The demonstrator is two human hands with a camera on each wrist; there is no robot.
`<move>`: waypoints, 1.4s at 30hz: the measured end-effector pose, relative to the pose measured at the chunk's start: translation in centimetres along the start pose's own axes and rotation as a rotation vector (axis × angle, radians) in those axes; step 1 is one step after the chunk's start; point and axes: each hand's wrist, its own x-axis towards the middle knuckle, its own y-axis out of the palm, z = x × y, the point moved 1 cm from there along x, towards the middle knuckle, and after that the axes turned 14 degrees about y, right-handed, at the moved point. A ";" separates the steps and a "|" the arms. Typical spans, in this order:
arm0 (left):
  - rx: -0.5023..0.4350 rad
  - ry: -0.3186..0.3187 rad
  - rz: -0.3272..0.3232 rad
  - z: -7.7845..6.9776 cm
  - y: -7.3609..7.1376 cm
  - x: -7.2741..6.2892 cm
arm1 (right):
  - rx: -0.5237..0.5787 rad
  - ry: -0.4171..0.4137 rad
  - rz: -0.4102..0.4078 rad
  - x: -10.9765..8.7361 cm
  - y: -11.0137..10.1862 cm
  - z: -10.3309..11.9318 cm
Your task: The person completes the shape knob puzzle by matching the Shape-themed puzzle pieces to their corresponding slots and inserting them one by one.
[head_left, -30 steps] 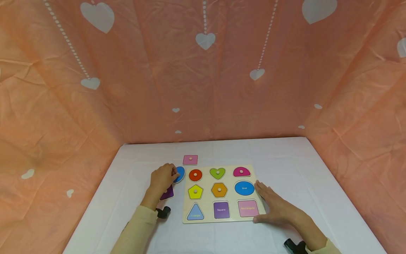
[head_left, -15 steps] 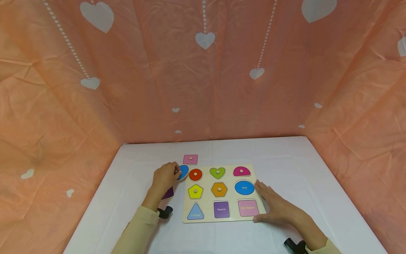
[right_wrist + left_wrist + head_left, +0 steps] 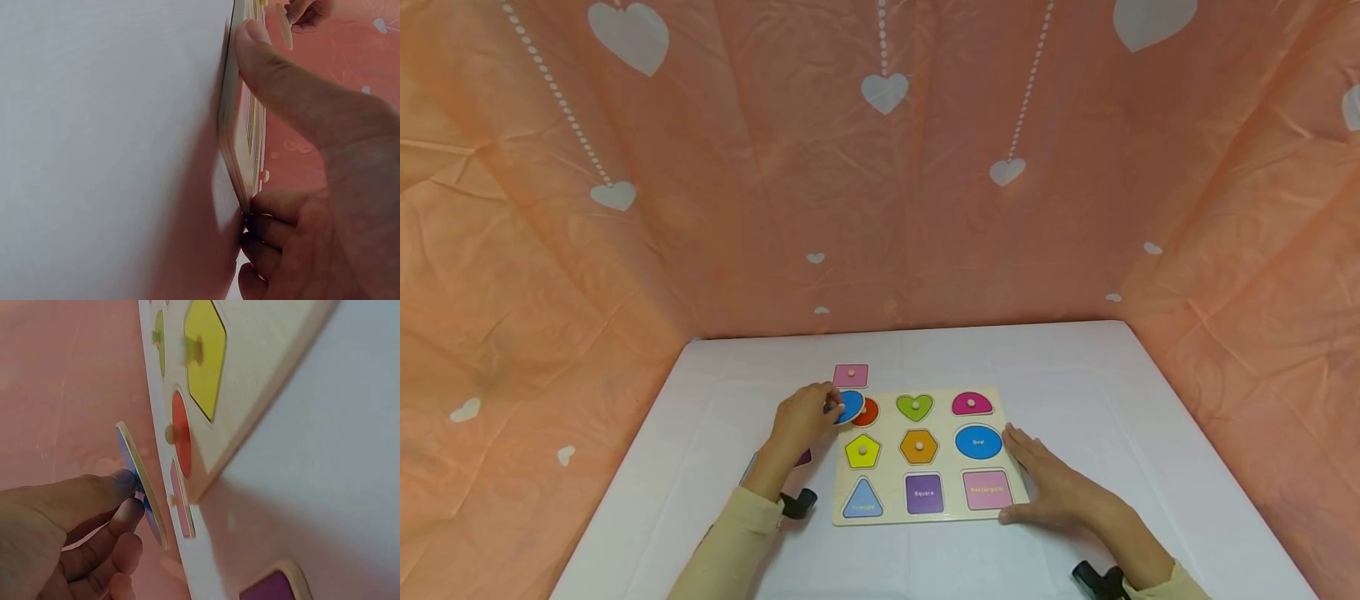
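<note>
A blue oval puzzle piece (image 3: pixel 852 405) hangs over the far left corner of the wooden shape puzzle board (image 3: pixel 887 492), partly covering the red circle piece (image 3: pixel 870 412). My left hand (image 3: pixel 799 418) pinches its knob between thumb and fingers. The left wrist view shows the oval piece (image 3: pixel 142 481) tilted and apart from the board. At the board's right side, my right hand (image 3: pixel 1051 483) rests against the edge, thumb near the front corner and fingers spread along the side. In the right wrist view, its thumb (image 3: pixel 294 81) touches the board's edge.
A pink knobbed piece (image 3: pixel 851 376) lies behind the board. A purple piece (image 3: pixel 805 457) and a blue-edged piece (image 3: pixel 748 467) are mostly hidden by my left arm. Labelled recesses for oval (image 3: pixel 978 442), triangle (image 3: pixel 862 498), square (image 3: pixel 924 494) and rectangle (image 3: pixel 988 490) hold no pieces.
My left hand has carried the blue oval piece to the right, from beside the board to over its far left corner. The right hand and the board have stayed put.
</note>
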 end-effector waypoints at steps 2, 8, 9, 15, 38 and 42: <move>-0.009 0.013 0.003 -0.4 0.1 0.1 | 0.004 0.000 0.002 0.0 0.0 0.0; -0.034 0.039 0.013 -1.6 0.5 0.4 | 0.001 0.000 0.004 0.0 0.0 0.1; -0.032 0.042 0.017 -1.8 0.6 0.5 | 0.001 0.000 0.003 -0.1 -0.1 0.2; -0.037 0.057 0.046 -3.3 1.1 0.9 | 0.007 -0.004 0.003 -0.2 -0.2 0.3; -0.028 0.215 0.124 -8.1 3.0 3.1 | 0.006 -0.011 0.010 -0.1 -0.1 0.0; -0.015 0.225 0.160 -9.2 3.5 3.6 | 0.002 -0.010 0.008 0.0 -0.1 -0.1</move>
